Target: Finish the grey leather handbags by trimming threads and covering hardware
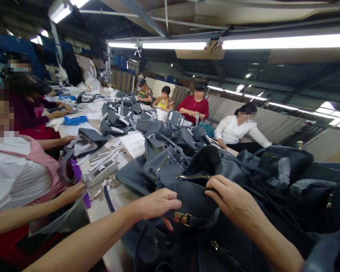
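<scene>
A dark grey-blue handbag (197,189) with a gold clasp on its front flap lies in front of me on a long worktable (121,194). My left hand (158,204) grips the flap's left side, fingers curled over its edge. My right hand (232,200) holds the flap's right side near the bag's open mouth, fingers wrapped over the top. More handbags of the same colour are heaped behind it (170,151) and to the right (283,162).
A person in a striped apron at the left holds a tape dispenser (99,173) beside me. Several other people sit along both sides of the table. Paper strips, blue trays (75,120) and more bags cover the table farther back.
</scene>
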Available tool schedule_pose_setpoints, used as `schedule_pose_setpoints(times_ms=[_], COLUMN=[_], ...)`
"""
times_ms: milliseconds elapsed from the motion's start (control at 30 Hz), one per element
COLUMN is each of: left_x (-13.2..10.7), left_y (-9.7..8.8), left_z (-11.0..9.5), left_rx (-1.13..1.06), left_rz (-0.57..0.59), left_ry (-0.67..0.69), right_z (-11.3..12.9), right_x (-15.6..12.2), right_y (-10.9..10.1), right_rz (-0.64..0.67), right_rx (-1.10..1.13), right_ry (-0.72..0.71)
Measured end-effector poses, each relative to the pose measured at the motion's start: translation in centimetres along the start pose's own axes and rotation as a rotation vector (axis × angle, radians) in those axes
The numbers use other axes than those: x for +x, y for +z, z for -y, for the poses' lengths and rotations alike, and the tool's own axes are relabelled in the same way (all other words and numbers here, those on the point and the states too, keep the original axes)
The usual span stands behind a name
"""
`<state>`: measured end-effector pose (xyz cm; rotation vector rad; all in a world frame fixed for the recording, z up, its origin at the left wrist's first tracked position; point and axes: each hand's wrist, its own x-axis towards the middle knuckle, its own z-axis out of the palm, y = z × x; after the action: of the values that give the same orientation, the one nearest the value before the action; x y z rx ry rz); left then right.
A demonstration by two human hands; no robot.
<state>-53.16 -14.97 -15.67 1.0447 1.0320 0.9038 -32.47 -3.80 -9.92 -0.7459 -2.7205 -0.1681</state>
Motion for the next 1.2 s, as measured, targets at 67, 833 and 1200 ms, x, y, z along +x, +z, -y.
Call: schedule_pose_setpoints(times_ms=[67, 833, 1200], left_x=[0.3, -0.1, -0.1], left_y=[0.5, 7.4, 7.1], left_z=[1.7, 3.8, 3.2], left_rx=[-0.151, -0.585, -0.361], left_rz=[-0.043, -0.081, 0.024], left_ry=[-0.055, -0.106, -0.082], right_z=[1.5, 8.2, 6.3], right_x=[-1.5, -10.7, -6.2], right_y=[0.2, 1.4, -0.8], right_rz=[-0.155, -0.070, 0.402], right_rx=[0.078, 0.554, 0.460], right_ry=[0.046, 0.193, -0.017])
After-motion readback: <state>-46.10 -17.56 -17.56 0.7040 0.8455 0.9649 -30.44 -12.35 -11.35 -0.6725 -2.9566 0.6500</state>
